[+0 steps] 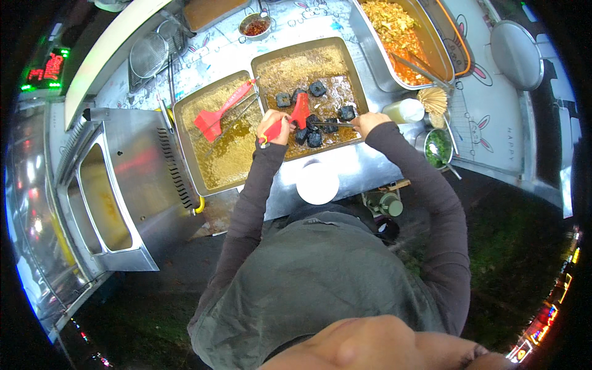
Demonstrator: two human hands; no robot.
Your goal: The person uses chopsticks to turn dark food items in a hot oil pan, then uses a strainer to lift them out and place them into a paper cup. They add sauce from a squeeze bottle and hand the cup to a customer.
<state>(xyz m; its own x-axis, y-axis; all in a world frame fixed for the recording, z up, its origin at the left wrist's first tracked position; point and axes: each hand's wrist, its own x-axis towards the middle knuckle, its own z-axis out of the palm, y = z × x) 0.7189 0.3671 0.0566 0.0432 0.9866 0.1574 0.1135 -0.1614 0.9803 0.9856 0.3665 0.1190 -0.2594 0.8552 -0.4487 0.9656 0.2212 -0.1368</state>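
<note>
My left hand (277,126) is closed round the handle of a red spatula (300,110), its broad head among black tofu-like cubes (314,140). My right hand (372,123) grips a thin metal utensil (333,124), which reaches left to the same cubes; whether it is tongs or chopsticks I cannot tell. The cubes sit in a shallow metal tray (359,80) of brown sauce with crumbly bits. A second red spatula (209,123) lies across the neighbouring tray (185,139). In front of my body stands a white round bowl (317,183).
A stainless fryer (151,179) stands at the left, mesh strainers (148,54) behind it. Far right is a deep pan (376,58) of chopped food. Nearby are a capped bottle (404,111), wooden sticks (433,100), a bowl of greens (436,148) and a bowl of red condiment (254,26).
</note>
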